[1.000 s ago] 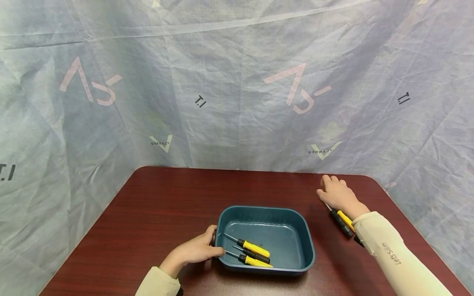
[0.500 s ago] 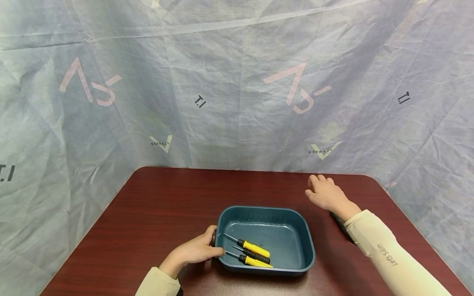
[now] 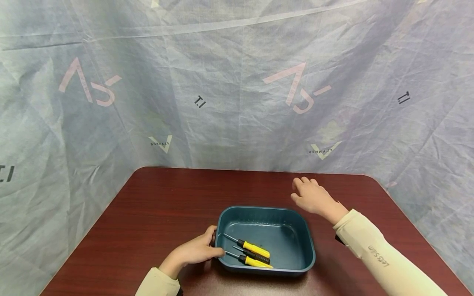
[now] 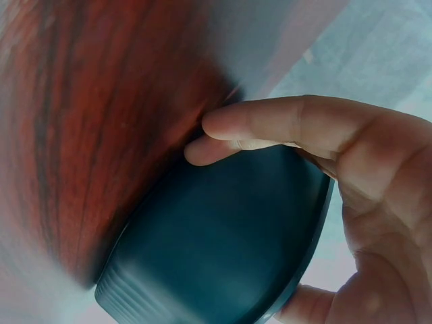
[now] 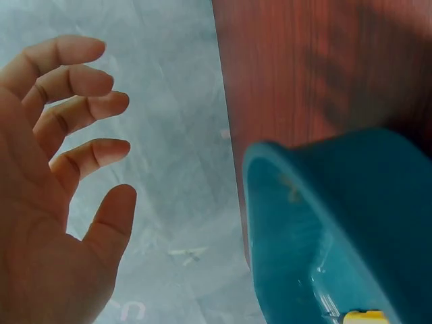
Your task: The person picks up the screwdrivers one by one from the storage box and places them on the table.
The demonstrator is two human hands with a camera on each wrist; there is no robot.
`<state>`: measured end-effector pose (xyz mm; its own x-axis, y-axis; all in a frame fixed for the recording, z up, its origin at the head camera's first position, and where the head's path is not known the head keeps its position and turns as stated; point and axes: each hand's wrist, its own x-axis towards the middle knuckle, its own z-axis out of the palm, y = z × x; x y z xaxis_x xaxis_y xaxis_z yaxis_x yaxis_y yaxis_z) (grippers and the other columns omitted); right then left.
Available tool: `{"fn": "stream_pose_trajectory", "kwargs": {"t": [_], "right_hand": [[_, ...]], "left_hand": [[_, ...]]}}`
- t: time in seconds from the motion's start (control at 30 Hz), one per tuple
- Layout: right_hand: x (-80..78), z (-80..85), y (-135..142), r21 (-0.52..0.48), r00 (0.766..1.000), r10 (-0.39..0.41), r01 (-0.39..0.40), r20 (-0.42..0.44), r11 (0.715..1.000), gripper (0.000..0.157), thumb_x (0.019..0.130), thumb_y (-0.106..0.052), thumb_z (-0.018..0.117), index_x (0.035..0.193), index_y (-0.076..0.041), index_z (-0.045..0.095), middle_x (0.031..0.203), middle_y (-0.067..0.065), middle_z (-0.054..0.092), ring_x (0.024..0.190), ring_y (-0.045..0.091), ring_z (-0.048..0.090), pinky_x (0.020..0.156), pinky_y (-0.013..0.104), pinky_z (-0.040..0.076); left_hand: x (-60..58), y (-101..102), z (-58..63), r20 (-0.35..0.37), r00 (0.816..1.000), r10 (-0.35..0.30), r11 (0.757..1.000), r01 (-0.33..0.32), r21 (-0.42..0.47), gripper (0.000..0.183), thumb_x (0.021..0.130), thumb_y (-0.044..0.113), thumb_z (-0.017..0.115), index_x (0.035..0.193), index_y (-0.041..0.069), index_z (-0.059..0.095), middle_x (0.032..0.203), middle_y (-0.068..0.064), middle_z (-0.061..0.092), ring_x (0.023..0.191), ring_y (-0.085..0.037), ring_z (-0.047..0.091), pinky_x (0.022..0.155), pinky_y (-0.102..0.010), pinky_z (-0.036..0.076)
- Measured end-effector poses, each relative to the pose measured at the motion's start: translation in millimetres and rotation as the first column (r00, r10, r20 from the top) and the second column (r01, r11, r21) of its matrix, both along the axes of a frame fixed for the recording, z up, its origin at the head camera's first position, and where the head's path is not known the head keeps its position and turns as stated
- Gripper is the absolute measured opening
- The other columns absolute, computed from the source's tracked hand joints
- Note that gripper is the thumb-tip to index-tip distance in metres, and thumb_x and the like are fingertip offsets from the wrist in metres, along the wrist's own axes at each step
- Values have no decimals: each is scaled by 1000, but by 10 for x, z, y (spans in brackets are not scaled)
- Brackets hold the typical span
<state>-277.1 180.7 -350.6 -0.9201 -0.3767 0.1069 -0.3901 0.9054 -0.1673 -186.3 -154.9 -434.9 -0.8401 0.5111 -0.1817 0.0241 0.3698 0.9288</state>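
Note:
A dark teal plastic bin [image 3: 264,211] stands on the table with several screwdrivers in it. Two have yellow handles: an upper one [image 3: 255,248] and a lower one [image 3: 257,262]; a black-handled screwdriver [image 3: 255,255] lies between them. My left hand [image 3: 196,248] grips the bin's left wall, thumb at the rim and fingers against the outer side, as the left wrist view also shows. Above the table, past the bin's back right corner, my right hand [image 3: 312,197] hovers with loosely bent fingers. Nothing is in it in the right wrist view [image 5: 61,162].
The dark red wooden table [image 3: 166,197] has rounded far corners. A grey printed cloth [image 3: 237,102] hangs right behind it. The right forearm's cream sleeve [image 3: 377,250] blocks part of the table's right side.
My right hand has moved left toward the bin. The screwdrivers seen under it on the table's right side are now out of sight behind the arm. My left hand and the bin stay put.

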Motion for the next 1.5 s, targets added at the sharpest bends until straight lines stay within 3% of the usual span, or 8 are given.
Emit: {"fn": "stream_pose_trajectory", "kwargs": {"t": [0.93, 1.5], "right_hand": [[228, 121, -496, 44, 986, 167, -167, 6, 985, 11, 86, -21, 52, 91, -12, 49, 85, 2, 45, 73, 21, 38, 56, 32, 34], [320, 21, -769, 49, 963, 259, -263, 74, 964, 12, 87, -23, 54, 93, -13, 50, 84, 0, 46, 71, 18, 40, 55, 31, 36]], "left_hand": [[11, 3, 23, -8, 1000, -3, 1000, 3, 9, 64, 77, 16, 62, 127, -7, 28, 100, -14, 56, 68, -19, 53, 54, -33, 43], [7, 5, 20, 7, 1000, -6, 1000, 6, 8, 64, 78, 17, 61, 128, -6, 28, 99, -13, 56, 72, -18, 53, 56, -35, 44]]}}
